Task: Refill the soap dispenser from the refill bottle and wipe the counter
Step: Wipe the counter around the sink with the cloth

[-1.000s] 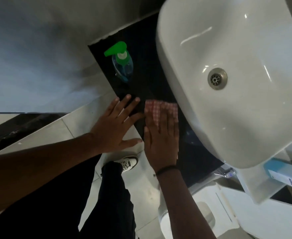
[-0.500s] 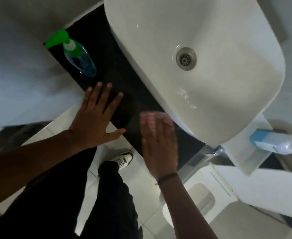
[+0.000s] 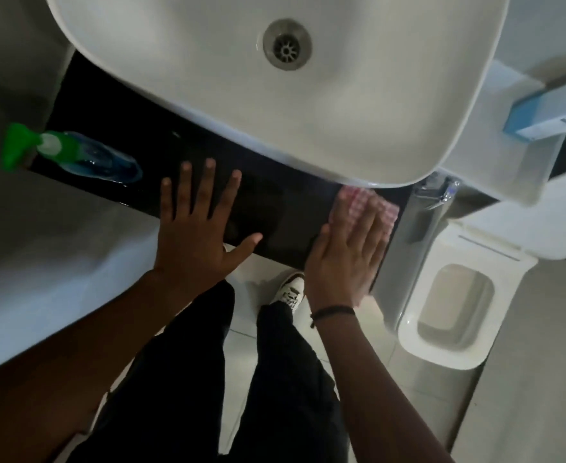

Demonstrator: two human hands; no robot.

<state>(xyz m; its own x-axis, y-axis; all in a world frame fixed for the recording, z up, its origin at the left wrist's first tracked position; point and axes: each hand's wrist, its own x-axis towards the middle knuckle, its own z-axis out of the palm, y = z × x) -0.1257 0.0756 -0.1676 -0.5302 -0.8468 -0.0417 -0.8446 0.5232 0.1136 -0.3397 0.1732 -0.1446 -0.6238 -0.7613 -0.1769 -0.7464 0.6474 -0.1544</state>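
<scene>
A: What lies past the tabletop? A white basin [image 3: 358, 105] juts over its edge, a metal drain [image 3: 287, 44] at its middle; a toilet [image 3: 448, 315] stands below right, its seat open.

B: And lower down? Pale floor tiles [image 3: 522, 379]; dark trousers [image 3: 274, 379]; a white shoe [image 3: 290, 290]; a chrome fitting [image 3: 440, 194] just under the basin's right corner.

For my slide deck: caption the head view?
Right hand presses checked cloth on black counter; left hand flat beside it.
</scene>
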